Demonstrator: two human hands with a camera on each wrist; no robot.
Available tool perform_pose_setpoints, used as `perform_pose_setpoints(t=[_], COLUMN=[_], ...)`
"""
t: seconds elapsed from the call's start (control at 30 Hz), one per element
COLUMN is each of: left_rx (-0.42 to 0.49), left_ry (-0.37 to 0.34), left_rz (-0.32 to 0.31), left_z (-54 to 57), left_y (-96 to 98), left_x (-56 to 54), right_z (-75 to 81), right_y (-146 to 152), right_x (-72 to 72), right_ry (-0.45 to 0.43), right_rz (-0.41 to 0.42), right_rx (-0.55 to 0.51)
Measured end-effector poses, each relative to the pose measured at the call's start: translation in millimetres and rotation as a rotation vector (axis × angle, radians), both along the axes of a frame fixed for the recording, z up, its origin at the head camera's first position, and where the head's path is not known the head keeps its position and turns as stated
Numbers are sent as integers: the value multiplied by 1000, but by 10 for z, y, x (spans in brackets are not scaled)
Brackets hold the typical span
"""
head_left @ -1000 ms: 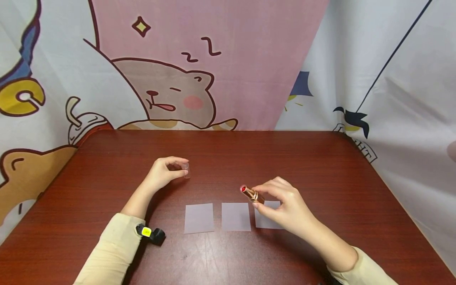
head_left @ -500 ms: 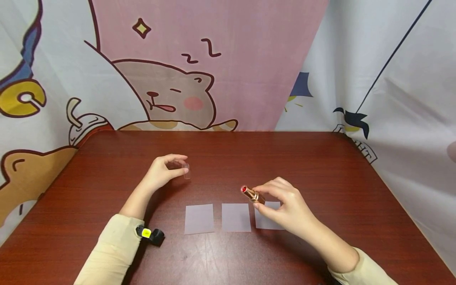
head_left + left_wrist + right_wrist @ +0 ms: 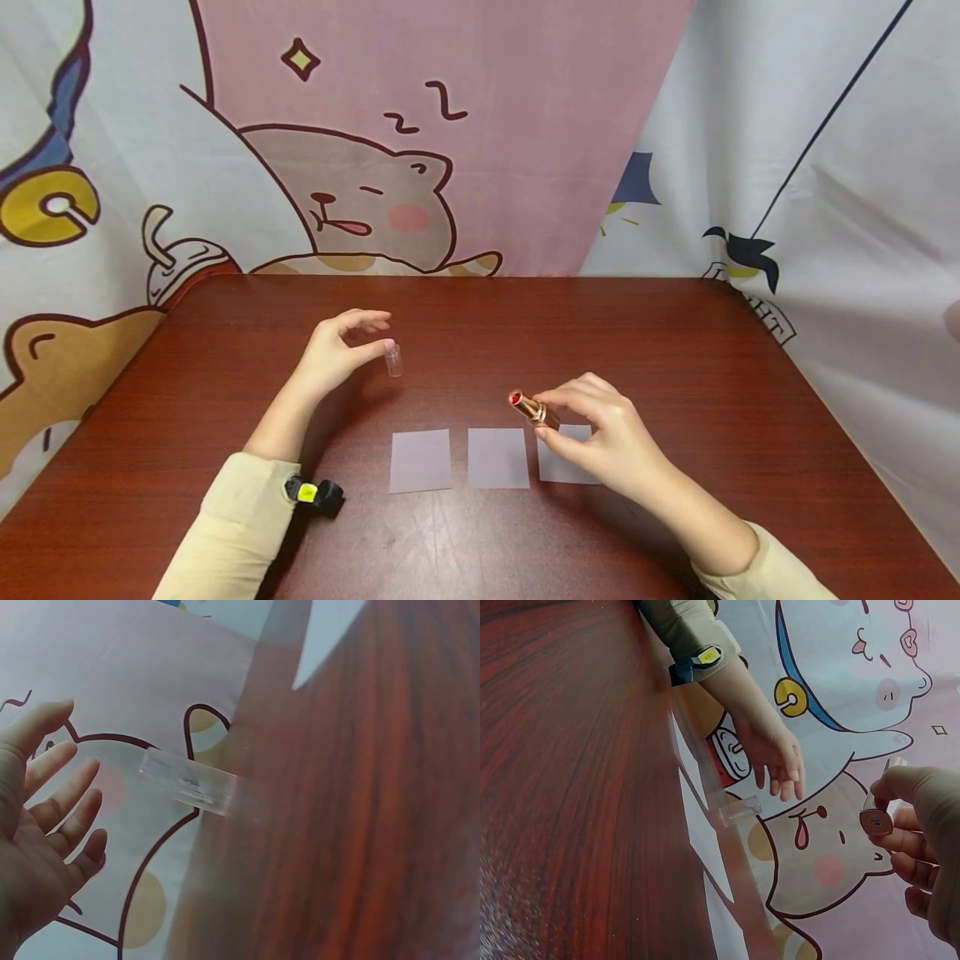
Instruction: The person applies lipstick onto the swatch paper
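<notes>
My right hand point(image 3: 611, 429) pinches a lipstick point(image 3: 534, 408) in a gold tube between thumb and fingers, its red tip angled up and to the left. In the right wrist view the flat base of the lipstick point(image 3: 876, 822) faces the camera. A clear lipstick cap point(image 3: 394, 362) stands upright on the table, also visible as the transparent cap point(image 3: 189, 780) in the left wrist view. My left hand point(image 3: 341, 346) is beside the cap, fingers spread and apart from it in the left wrist view, holding nothing.
Three pale paper squares lie in a row: a left one point(image 3: 420, 461), a middle one point(image 3: 498, 458) and a right one point(image 3: 562, 458) partly behind my right hand. They rest on the dark red wooden table point(image 3: 480, 325). A printed curtain point(image 3: 525, 167) hangs behind the table.
My left hand has let go of the clear cap, its fingers parting and drawing up and to the left. The cap stays standing. My right hand holds the lipstick almost still.
</notes>
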State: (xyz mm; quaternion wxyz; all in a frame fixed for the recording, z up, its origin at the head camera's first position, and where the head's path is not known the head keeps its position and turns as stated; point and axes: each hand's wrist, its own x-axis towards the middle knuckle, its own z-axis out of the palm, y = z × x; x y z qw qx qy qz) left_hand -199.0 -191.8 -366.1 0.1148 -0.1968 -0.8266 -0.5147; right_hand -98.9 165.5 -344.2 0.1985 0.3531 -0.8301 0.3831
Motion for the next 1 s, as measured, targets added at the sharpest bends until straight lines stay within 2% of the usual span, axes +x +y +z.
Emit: perform_pose_setpoints(t=[0.07,0.3,0.43,0.7,1.0], left_rx=[6,6,-1,18,78], left_ry=[13,39,56,82,70], left_rz=[3,0,6,8,-40], left_z=[61,427,513,603,718], left_y=[16,149,183,260,371], left_x=[32,269,323,397,513], right_z=[4,7,8,6,2], right_y=[-3,-6,-8,-10,-14], right_x=[2,2,2,5,2], right_ry=[-2,-3,4,0,4], right_rz=[2,3,2,-3,3], right_rx=[-2,-3,-3,-3,-6])
